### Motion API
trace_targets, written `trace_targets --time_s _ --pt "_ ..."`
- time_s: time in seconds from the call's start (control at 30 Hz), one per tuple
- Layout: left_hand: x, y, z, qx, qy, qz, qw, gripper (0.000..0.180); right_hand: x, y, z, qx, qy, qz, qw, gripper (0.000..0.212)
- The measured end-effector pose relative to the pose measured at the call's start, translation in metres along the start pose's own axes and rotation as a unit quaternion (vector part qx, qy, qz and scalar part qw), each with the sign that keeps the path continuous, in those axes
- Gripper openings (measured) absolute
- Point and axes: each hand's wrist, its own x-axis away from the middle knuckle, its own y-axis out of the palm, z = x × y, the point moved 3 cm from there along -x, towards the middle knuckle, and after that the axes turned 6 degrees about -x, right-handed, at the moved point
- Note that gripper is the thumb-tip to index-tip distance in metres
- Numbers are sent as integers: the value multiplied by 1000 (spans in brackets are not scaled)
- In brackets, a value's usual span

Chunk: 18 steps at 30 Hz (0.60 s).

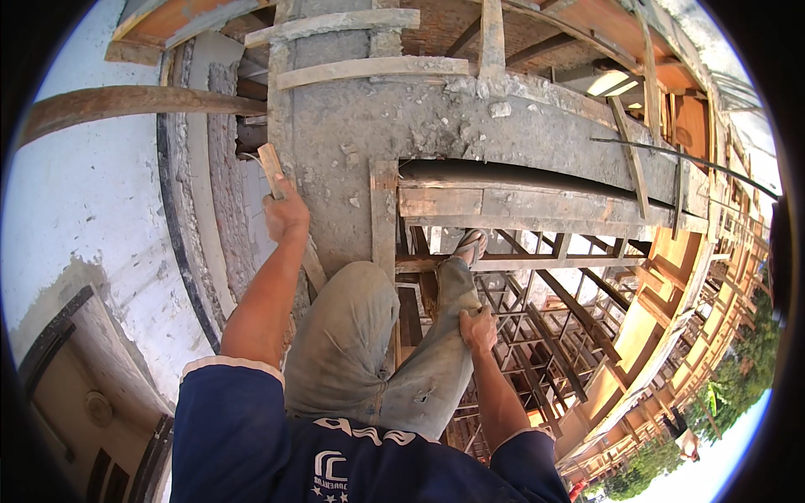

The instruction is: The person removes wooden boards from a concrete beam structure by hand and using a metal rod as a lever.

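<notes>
Light-brown wood first: a short, flat, light-brown wooden strip (270, 163) sits left of centre, upper half of frame, its free end pointing up-left. The bare left hand (287, 214) has fingers wrapped round it; lower end unclear, forearm's in the way. I'd keep that grip firm, wrist in line with the wood, and move it in short strokes. Underneath/alongside is the rough grey concrete slab (340, 222), with loose pale-grey concrete chunks (501, 109) upper centre; better keep wood off those so it doesn't skid. The bare right hand (478, 329), lower centre-right, is curled against the faded grey-olive trousers (344, 323); can't tell if it's gripping anything. Fine as a brace, I'd say. Watch balance: sandalled foot (471, 246) is by a narrow brown timber rail (553, 262), with brown timber scaffolding (549, 335) below at right. Weight belongs slab-side.
</notes>
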Motion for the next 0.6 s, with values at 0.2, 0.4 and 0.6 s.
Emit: trace_targets --time_s 0.2,0.4,0.6 --pt "0 1 -1 13 0 -8 1000 86 0 -1 -3 7 7 -4 1000 65" --pt "2 -1 0 8 -1 -23 1000 85 -1 -2 -4 12 2 -10 1000 65" --pt "0 1 -1 5 2 -19 1000 85 1 -2 -5 14 1 -3 1000 65"
